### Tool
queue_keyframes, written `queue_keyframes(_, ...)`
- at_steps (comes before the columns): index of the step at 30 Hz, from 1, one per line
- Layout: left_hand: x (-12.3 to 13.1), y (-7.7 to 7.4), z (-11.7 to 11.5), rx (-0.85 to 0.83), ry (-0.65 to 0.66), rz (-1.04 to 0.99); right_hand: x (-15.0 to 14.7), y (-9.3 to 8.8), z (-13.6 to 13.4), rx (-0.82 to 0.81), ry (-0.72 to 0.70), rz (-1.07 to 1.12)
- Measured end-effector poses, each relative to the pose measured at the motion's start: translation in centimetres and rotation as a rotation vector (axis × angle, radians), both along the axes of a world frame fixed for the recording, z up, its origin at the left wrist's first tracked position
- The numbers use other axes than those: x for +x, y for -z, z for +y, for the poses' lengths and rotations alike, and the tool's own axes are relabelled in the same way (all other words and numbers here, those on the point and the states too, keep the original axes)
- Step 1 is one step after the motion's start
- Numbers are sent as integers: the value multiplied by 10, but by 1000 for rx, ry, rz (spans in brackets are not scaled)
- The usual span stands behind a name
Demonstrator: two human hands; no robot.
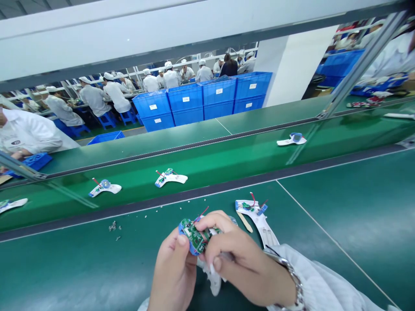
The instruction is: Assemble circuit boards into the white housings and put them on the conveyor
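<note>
My left hand (pixel 173 270) and my right hand (pixel 241 259) are both closed around one white plastic device shell with a green circuit board (pixel 194 235) and red wires at its top. The thumb and fingers of each hand pinch it at the board end, low in the middle of the view. A second white shell with a green board and red wires (pixel 257 218) lies on the green mat just right of my hands. A thin pale stick (pixel 244 221) lies against it.
Several more white shells ride the green conveyor belt (pixel 227 164) beyond my mat: (pixel 105 188), (pixel 170 178), (pixel 292 139). Small loose bits (pixel 113 226) lie to the left. Stacked blue crates (pixel 202 101) and rows of people in white coats fill the background.
</note>
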State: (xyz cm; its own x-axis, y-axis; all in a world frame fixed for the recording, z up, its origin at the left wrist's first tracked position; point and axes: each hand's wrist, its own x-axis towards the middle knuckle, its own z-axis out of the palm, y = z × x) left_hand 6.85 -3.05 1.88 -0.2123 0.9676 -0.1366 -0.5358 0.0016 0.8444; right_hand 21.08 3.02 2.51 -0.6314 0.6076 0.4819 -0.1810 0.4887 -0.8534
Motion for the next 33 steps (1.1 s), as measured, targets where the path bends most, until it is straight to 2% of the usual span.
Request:
queue_keyframes(3,-2,-3,-4,-62,-30,92,3,-7,4,-167,48,52)
queue_keyframes(5,0,-4,-8,-114,-90,211,4,-15,7,-204,72,4)
queue_keyframes(9,9,-6,-17,-100,-199,473,2,-35,14,-40,75,-139)
queue_keyframes(14,17,-9,-25,-84,-210,586,-1,-47,15,156,32,-196)
queue_keyframes(21,18,-14,-30,-67,-234,699,0,-47,15,271,7,-232)
queue_keyframes(26,24,-21,-25,34,-265,892,0,-50,14,339,28,-289)
queue_keyframes(29,28,-17,-24,73,-323,997,0,-52,10,325,47,-301)
queue_keyframes(33,31,-8,-31,21,-418,1134,2,-57,4,272,29,-301)
